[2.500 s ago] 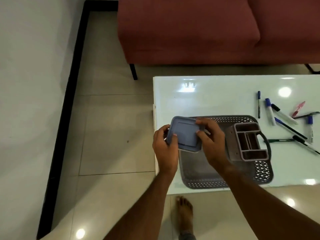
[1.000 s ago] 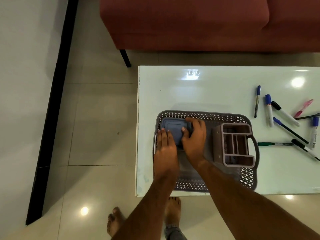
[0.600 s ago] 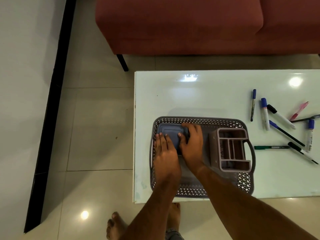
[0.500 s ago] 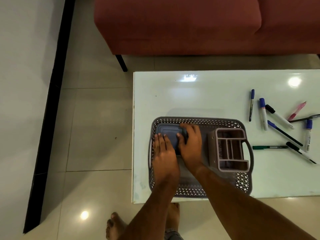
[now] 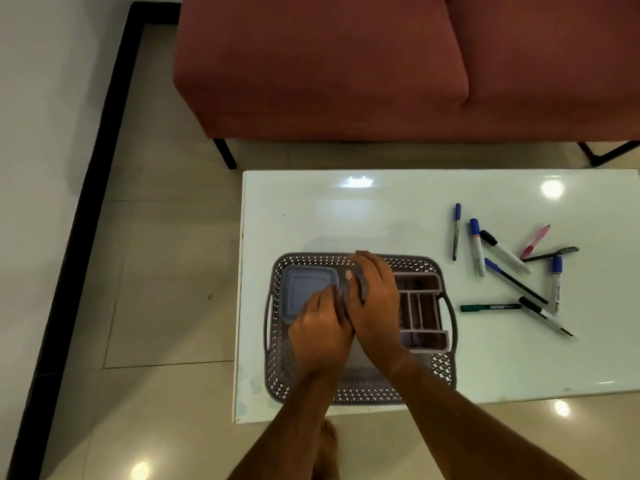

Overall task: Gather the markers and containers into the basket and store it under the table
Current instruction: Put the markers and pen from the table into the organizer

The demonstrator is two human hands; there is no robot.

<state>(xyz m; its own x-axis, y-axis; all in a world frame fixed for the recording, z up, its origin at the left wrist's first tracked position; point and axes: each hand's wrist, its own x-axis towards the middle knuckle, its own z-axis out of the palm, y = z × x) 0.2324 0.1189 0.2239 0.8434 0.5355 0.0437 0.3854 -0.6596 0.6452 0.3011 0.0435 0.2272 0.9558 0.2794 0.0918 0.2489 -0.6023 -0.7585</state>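
Resting palm-down in basket (image 5: 277,344), left hand (image 5: 320,332), right hand (image 5: 375,308)

Dim indoor light; ceiling lamps glared off the glossy counter (image 5: 346,209) and floor (image 5: 166,271); wide-angle bending at edges; hands slightly blurred.

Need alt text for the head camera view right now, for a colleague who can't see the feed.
Both hands, left hand and right hand, reach into a grey basket on a white table, beside a blue container and a divided caddy. Loose markers lie on the table to the right; a red sofa stands behind.
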